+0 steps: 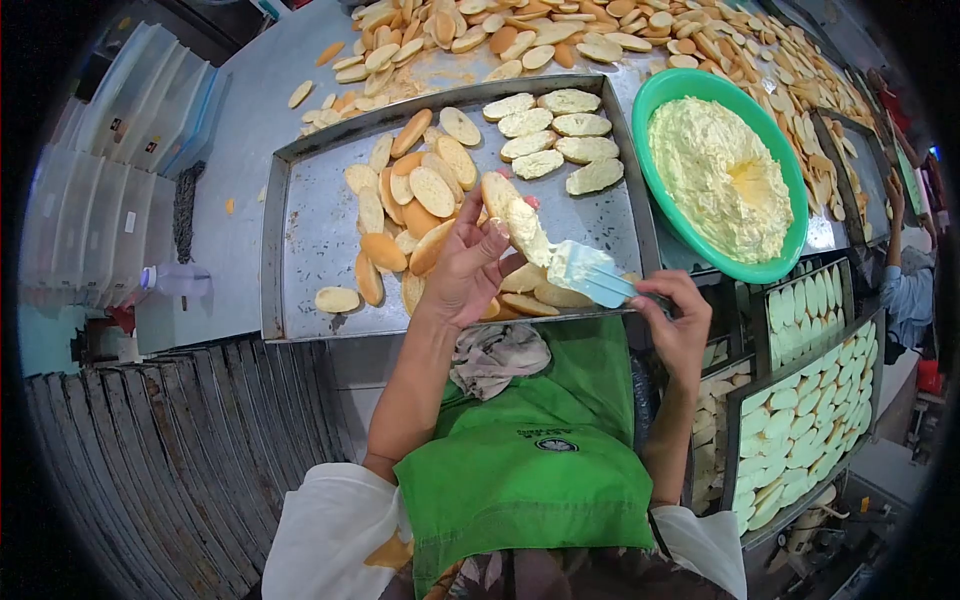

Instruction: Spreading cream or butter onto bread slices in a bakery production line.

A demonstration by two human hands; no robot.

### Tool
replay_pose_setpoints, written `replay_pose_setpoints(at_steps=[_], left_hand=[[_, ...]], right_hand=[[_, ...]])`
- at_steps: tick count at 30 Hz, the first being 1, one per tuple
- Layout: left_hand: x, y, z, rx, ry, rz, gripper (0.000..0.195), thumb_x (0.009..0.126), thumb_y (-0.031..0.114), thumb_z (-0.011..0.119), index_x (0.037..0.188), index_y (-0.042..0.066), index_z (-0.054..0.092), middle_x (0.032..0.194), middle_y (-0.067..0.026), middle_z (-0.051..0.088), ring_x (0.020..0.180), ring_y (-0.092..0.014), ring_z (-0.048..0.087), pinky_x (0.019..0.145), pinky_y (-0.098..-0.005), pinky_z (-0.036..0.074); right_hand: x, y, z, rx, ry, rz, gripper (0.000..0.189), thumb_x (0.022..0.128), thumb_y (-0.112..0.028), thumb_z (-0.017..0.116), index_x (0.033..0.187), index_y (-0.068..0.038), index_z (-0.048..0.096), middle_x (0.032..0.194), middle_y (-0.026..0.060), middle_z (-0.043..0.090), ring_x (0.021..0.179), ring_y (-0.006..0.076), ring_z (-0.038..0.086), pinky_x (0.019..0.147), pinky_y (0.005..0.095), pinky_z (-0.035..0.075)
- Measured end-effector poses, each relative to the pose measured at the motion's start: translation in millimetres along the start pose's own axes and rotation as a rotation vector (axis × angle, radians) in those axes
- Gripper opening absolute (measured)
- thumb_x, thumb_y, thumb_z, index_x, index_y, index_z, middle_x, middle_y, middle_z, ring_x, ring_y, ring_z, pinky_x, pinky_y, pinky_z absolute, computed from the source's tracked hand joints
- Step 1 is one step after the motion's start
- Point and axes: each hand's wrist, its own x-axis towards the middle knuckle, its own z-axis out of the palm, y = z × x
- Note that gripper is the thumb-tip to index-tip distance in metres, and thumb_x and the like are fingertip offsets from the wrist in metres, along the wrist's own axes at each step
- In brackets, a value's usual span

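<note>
My left hand (480, 259) holds an oval bread slice (499, 193) over a metal baking tray (300, 307). Pale cream covers part of that slice. In my right hand (671, 307) is a light blue spatula (592, 274), its blade loaded with cream and touching the cream at the slice's lower end. Plain bread slices (431, 191) lie piled in the tray's middle, and more sit beneath my hands along its near edge. Cream-coated slices (585, 124) form two columns at the tray's far right. A green basin (796, 217) of pale cream (712, 165) stands right of the tray.
Many loose bread slices (555, 34) cover the table's far side. Trays of coated slices (806, 427) stand at the lower right. Empty-looking metal trays (165, 465) are stacked on edge at the lower left. A plastic bottle (180, 279) lies near clear bins (97, 217). Other people (907, 289) are at the far right.
</note>
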Motion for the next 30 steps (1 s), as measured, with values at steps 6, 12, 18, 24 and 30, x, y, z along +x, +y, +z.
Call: replay_pose_setpoints(at_steps=[6,12,18,24,30], left_hand=[[-6,-20,12,0.05,0.008,-0.18,0.061,0.079,0.024,0.063,0.129,0.014,0.03,0.115,-0.0092,0.052,0.099,-0.017,0.057,0.08,-0.0305,0.053],[-8,-11,15,0.202,-0.068,-0.294,0.056,0.076,0.005,0.067,0.124,0.007,0.037,0.102,-0.0067,0.056,0.091,-0.012,0.057,0.077,-0.0272,0.052],[-12,-15,14,0.119,-0.266,-0.313,0.066,0.074,0.005,0.069,0.129,0.008,0.033,0.108,-0.0081,0.054,0.095,-0.017,0.057,0.083,-0.0312,0.05],[12,-18,-5,0.259,-0.022,-0.054,0.064,0.075,0.002,0.067,0.128,0.012,0.033,0.109,-0.0089,0.048,0.096,-0.018,0.055,0.08,-0.0334,0.052],[73,-53,-29,0.873,0.082,0.078,0.047,0.071,0.007,0.071,0.11,0.008,0.044,0.091,-0.0077,0.057,0.082,-0.014,0.058,0.066,-0.0296,0.05]], right_hand=[[-4,5,27,0.06,0.223,-0.083,0.02,0.063,0.008,0.069,0.081,0.0,0.065,0.081,0.0071,0.06,0.076,0.017,0.055,0.07,0.0267,0.043],[2,4,36,-0.019,0.355,-0.066,0.02,0.064,0.006,0.069,0.082,-0.001,0.065,0.08,0.0069,0.06,0.076,0.0187,0.054,0.069,0.0282,0.042],[8,8,29,-0.244,0.382,-0.129,0.019,0.068,0.005,0.068,0.086,-0.001,0.065,0.083,0.0071,0.059,0.077,0.017,0.054,0.07,0.0257,0.042],[-11,15,9,0.464,0.435,0.185,0.018,0.079,0.003,0.061,0.098,0.004,0.059,0.095,0.0036,0.055,0.081,0.0084,0.053,0.073,0.022,0.045],[-21,22,0,0.479,0.472,0.264,0.018,0.08,0.003,0.061,0.098,0.004,0.059,0.094,0.0038,0.055,0.081,0.0086,0.053,0.073,0.0216,0.045]])
